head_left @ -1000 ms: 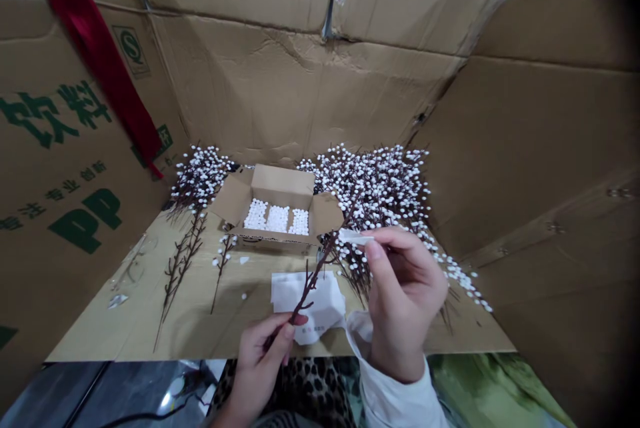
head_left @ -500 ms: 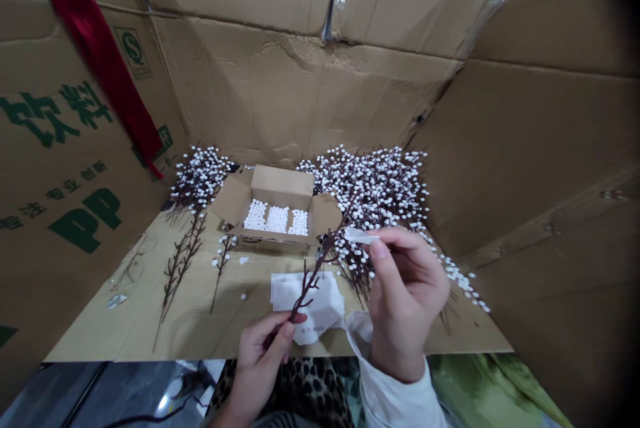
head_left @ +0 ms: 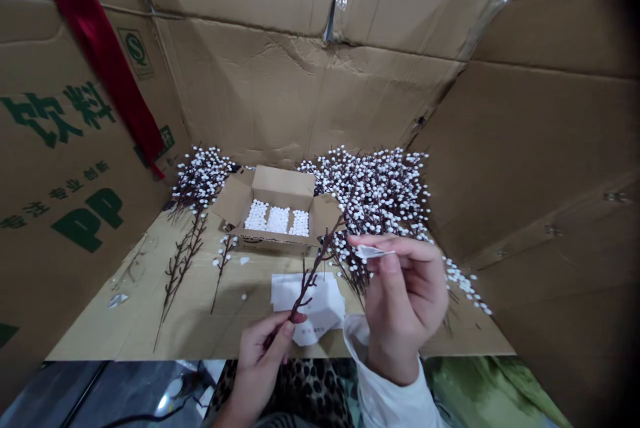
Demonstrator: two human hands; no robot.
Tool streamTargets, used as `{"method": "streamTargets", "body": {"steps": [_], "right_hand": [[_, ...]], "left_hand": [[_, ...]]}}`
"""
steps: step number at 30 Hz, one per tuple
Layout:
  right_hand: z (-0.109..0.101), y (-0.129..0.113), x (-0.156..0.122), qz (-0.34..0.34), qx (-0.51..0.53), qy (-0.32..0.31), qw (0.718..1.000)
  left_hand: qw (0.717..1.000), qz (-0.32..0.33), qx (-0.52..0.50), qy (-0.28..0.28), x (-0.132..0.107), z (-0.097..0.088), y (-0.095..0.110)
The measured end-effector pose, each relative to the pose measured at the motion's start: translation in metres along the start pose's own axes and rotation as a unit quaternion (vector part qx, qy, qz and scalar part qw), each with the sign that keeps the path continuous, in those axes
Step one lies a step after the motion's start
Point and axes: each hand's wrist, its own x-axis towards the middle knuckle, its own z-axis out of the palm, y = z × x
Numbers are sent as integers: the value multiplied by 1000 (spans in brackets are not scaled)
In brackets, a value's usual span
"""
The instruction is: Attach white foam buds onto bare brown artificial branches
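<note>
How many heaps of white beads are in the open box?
3, side by side in the open cardboard box: a left heap, a middle heap and a right heap. More could lie hidden beneath them.

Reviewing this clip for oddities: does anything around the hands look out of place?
Yes. The brown twig in the left hand and the twigs lying on the cardboard sheet are almost bare, unlike the densely white-beaded sprigs behind. Small white scraps also lie loose on the sheet.
</note>
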Motion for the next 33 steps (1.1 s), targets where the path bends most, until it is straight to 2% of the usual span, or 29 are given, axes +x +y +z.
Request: {"method": "streamTargets", "body": {"steps": [2,4,9,14,16,20,23,33], "right_hand": [[-2,0,1,8,-12,32,999],[-4,2,0,24,-44,36,998],[-11,6,-4,41,-93,-39,994],[-15,7,-6,43,-130,-77,988],[-15,7,-6,47,-120,-65,990],[-15,7,-6,37,-81,4,996],[-16,5,-8,30,-81,12,996],[-23,4,-30,59,-126,-98,985]], "left_hand": [[1000,-2,3,3,0,0,1],[1000,-4,8,1,0,-1,2],[1000,-6,8,0,0,-1,0],[1000,-7,15,1,0,-1,-2],[1000,-9,19,-3,0,-2,-3],[1000,-6,27,-5,0,-2,-2],[999,0,36,-1,0,-2,-1],[1000,9,21,-3,-1,-3,-2]]}}
